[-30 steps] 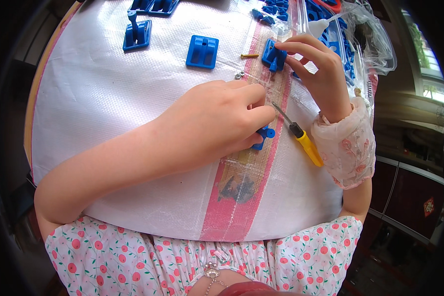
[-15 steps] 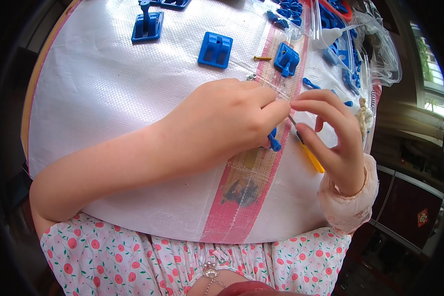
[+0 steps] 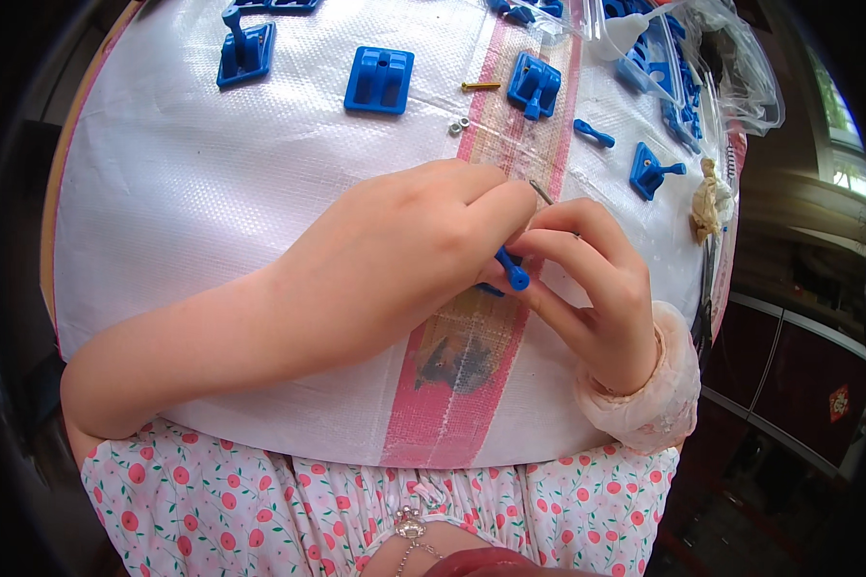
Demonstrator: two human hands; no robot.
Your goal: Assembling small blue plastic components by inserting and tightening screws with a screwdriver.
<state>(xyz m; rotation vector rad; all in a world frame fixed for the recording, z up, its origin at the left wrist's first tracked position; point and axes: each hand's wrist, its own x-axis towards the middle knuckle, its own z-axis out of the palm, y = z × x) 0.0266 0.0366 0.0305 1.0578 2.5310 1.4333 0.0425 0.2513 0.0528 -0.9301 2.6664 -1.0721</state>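
Observation:
My left hand, back up, is closed round a blue plastic part, a base with a lever whose round end sticks out below its fingers; most of the part is hidden. My right hand reaches in from the right, thumb and fingertips bent against the same part. The thin metal shaft of a screwdriver shows above the right fingers; its handle is hidden behind that hand. Beyond my hands lie two small metal nuts, a brass-coloured screw and a blue base with lever.
A blue base without lever and one with an upright lever lie farther left. On the right are a loose blue lever, another blue assembly, a clear container of blue parts, a white nozzle and a plastic bag.
My right hand has moved left, up to the blue part in my left hand. The screwdriver's yellow handle has gone out of sight and its tip has come free of the left hand.

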